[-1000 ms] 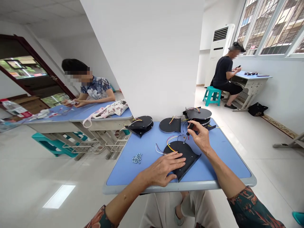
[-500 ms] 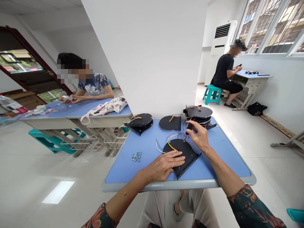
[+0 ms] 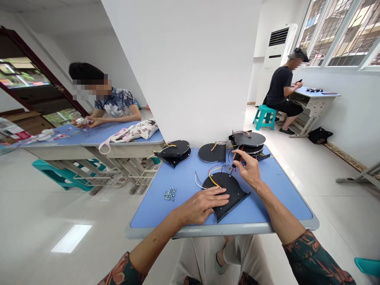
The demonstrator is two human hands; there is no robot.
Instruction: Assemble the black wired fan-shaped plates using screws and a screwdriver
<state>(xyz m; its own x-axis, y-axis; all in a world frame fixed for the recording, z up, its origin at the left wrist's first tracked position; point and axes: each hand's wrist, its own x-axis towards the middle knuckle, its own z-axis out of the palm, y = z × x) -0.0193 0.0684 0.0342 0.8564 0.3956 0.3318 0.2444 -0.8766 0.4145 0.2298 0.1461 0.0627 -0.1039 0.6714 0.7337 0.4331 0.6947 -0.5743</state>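
Note:
A black plate-like part (image 3: 234, 192) with a rounded back edge and a folded straight edge lies on the blue table near me. White, yellow, red and dark wires (image 3: 209, 174) rise from its left side. My left hand (image 3: 204, 204) rests flat on it, fingers stretched out. With closed fingers my right hand (image 3: 248, 168) grips a screwdriver (image 3: 235, 161) by its dark handle, tilted, the tip down at a screw near the part's back edge. A small pile of silvery screws (image 3: 170, 194) sits to the left of the part.
Along the table's back stand similar black parts: a pair (image 3: 175, 151) at left, a single one (image 3: 212, 152) in the middle, a stack (image 3: 249, 140) at right. A white pillar (image 3: 190, 71) rises behind. Two people sit at other tables, left (image 3: 115, 105) and right (image 3: 282, 85).
The whole view has shifted very slightly. My left hand stays on the black part, and the screwdriver in my right hand keeps its place at the screw.

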